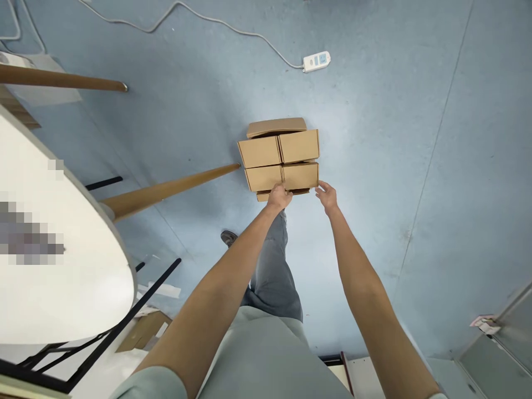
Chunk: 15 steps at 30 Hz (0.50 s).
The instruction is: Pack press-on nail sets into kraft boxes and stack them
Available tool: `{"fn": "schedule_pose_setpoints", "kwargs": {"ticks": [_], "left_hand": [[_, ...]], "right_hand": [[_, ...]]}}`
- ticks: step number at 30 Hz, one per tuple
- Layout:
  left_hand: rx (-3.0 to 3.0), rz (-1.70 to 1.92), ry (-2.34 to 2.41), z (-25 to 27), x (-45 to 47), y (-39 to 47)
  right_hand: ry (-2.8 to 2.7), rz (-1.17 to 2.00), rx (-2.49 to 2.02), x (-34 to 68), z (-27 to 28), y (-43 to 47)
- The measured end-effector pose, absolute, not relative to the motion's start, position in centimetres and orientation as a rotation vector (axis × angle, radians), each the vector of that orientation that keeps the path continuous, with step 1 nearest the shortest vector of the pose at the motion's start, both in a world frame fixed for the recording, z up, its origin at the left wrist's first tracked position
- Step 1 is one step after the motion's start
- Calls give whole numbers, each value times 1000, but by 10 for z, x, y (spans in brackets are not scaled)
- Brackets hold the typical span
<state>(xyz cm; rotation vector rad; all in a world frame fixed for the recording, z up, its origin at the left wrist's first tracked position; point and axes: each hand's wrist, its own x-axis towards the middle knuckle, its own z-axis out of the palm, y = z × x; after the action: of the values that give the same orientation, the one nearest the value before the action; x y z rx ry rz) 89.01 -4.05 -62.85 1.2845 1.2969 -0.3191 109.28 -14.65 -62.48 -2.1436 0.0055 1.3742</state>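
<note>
Several brown cardboard boxes sit in two rows on the floor in front of me, with more cardboard showing beneath and behind them. My left hand point(280, 197) is at the near edge, by the seam between the two front boxes, its fingers closed against the front right cardboard box point(301, 175). The front left box point(263, 178) lies just left of that hand. My right hand point(327, 196) is at the near right corner of the front right box, fingers apart, fingertips at or very near the cardboard. The two rear boxes point(299, 146) stand beyond, a flatter cardboard piece point(276, 127) behind them.
A white power strip point(316, 61) with a long cable lies on the blue floor point(374, 111) ahead. At left are a white round-edged table point(91, 277) and a wooden leg point(174, 191) whose tip reaches close to the boxes. Another cardboard box point(143, 331) is at lower left.
</note>
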Motion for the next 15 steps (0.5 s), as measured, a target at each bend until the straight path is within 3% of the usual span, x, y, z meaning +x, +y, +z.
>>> {"fn": "schedule_pose_setpoints", "kwargs": {"ticks": [6,15], "left_hand": [[1315,-477,1382,-559,854,-42],[1235,-291,1381,-398,770,-74]], "right_hand": [[216,1376,-2135,1076,-586,-143],[147,1434,-1987,1025,-414,-160]]}}
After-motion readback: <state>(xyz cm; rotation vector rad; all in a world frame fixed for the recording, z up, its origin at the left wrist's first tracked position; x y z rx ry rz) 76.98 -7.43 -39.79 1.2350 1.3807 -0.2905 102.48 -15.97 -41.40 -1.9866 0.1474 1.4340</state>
